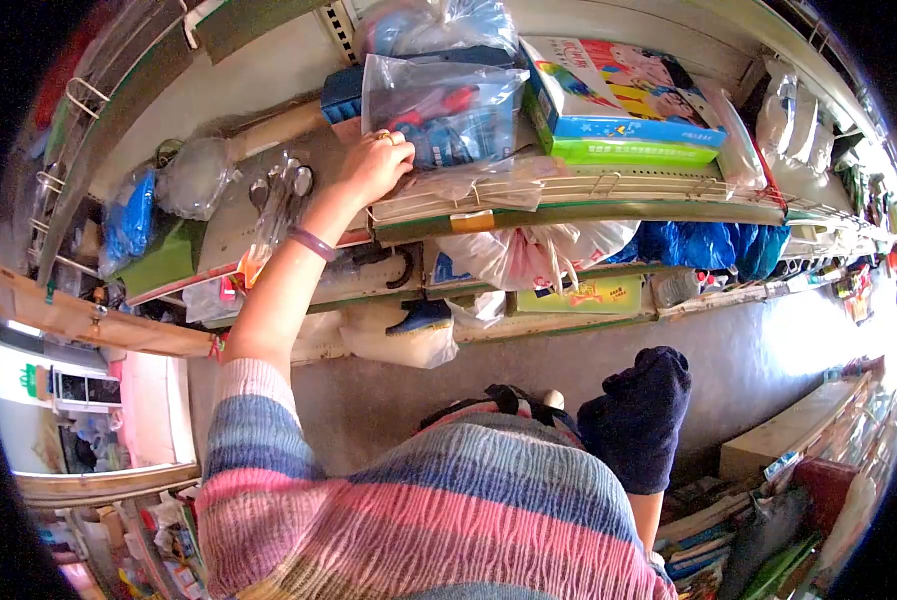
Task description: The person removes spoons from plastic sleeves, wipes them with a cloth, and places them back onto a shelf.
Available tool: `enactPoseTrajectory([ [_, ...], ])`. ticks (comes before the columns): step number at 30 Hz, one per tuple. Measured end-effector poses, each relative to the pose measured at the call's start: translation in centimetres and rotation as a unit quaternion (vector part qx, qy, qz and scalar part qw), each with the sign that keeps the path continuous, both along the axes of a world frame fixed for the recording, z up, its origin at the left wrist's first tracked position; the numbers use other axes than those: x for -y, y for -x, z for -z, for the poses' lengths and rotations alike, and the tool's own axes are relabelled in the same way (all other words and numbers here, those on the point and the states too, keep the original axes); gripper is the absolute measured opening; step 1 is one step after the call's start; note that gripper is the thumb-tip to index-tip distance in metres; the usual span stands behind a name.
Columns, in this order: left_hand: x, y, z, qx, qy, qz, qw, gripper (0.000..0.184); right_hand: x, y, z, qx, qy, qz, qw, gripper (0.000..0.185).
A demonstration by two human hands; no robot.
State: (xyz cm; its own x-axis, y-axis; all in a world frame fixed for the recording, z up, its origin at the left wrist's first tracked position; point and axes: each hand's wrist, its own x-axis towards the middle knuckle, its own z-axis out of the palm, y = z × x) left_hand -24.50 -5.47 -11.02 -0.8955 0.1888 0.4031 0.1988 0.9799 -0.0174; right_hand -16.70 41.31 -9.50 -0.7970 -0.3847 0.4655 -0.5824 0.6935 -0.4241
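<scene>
My left hand is up at the shelf edge, its fingers closed on the lower left corner of a clear plastic bag with blue and red things inside. A ring and a bracelet show on this hand and wrist. Flat clear packaging lies just right of the fingers. At the lower right, a dark blue cloth covers my right hand, so its fingers are hidden; only the forearm shows below the cloth.
Colourful flat boxes lie on the shelf right of the bag. Spoons and a blue packet are to the left. Wire rails edge the shelf. Lower shelves hold white bags and a green-yellow box.
</scene>
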Motion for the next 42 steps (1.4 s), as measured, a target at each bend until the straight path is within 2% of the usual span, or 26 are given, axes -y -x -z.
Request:
enactPoseTrajectory([
  [5,-1.2,-0.7,-2.4,-0.035,-0.019,-0.072,0.997,0.011,-1.0,0.3,2.2,0.054,0.029,0.016,0.998,0.027],
  [9,-2.9,-1.6,-4.1,-0.044,-0.218,-0.058,0.973,0.010,-0.8,1.1,0.7,0.037,0.035,-0.018,0.999,0.031],
  [12,-7.3,-3.5,-4.8,-0.048,-0.386,-0.016,0.921,0.013,-0.7,2.6,1.1,0.057,0.069,-0.051,0.995,0.033],
  [14,-12.2,-5.2,-5.1,-0.031,-0.550,0.018,0.834,0.014,0.0,3.2,0.2,0.054,0.081,-0.088,0.991,0.033],
  [15,-14.8,-6.3,-5.6,0.024,-0.673,0.023,0.739,0.014,0.3,3.5,-0.2,0.054,0.087,-0.106,0.989,0.034],
  [16,-17.0,-6.9,-5.7,0.046,-0.729,0.046,0.682,0.015,0.6,4.0,-0.4,0.040,0.097,-0.120,0.987,0.033],
  [18,-20.7,-7.6,-5.1,0.054,-0.788,0.041,0.612,0.021,0.8,4.8,-0.7,0.005,0.102,-0.137,0.985,0.031],
  [20,-21.7,-8.1,-4.2,0.141,-0.825,0.085,0.540,0.026,0.8,5.5,-1.1,-0.036,0.092,-0.142,0.985,0.029],
  [21,-22.6,-8.1,-3.9,0.142,-0.832,0.069,0.532,0.028,0.7,5.9,-1.4,-0.066,0.084,-0.145,0.984,0.028],
  [24,-24.5,-9.1,-3.7,0.146,-0.803,0.017,0.578,0.028,0.0,5.2,-1.3,-0.078,0.061,-0.125,0.987,0.023],
  [26,-24.8,-9.8,-2.4,0.158,-0.787,-0.009,0.596,0.026,-0.3,4.5,0.5,-0.079,0.032,-0.146,0.986,0.027],
  [29,-24.9,-10.6,-1.0,0.168,-0.782,-0.052,0.599,0.026,-0.1,4.6,3.1,-0.169,-0.072,-0.061,0.981,0.028],
  [33,-25.5,-12.0,-0.1,0.164,-0.741,-0.108,0.642,0.026,-1.3,6.8,2.2,-0.064,0.003,-0.052,0.997,0.032],
  [35,-25.8,-12.3,0.6,0.168,-0.725,-0.107,0.659,0.027,-2.1,6.9,3.0,-0.037,-0.019,-0.075,0.996,0.036],
  [36,-26.0,-12.4,1.1,0.175,-0.721,-0.101,0.663,0.028,-1.7,6.1,3.8,-0.084,-0.129,-0.057,0.986,0.038],
  [38,-26.4,-13.0,1.9,0.188,-0.713,-0.099,0.668,0.028,-2.0,5.7,4.9,-0.130,-0.170,-0.063,0.975,0.040],
  [40,-26.6,-13.5,1.8,0.189,-0.710,-0.111,0.670,0.029,-2.5,5.8,2.9,-0.125,-0.033,-0.104,0.986,0.041],
  [42,-26.8,-13.8,1.5,0.187,-0.711,-0.124,0.666,0.029,-2.4,6.3,7.4,-0.004,0.109,-0.113,0.988,0.042],
])
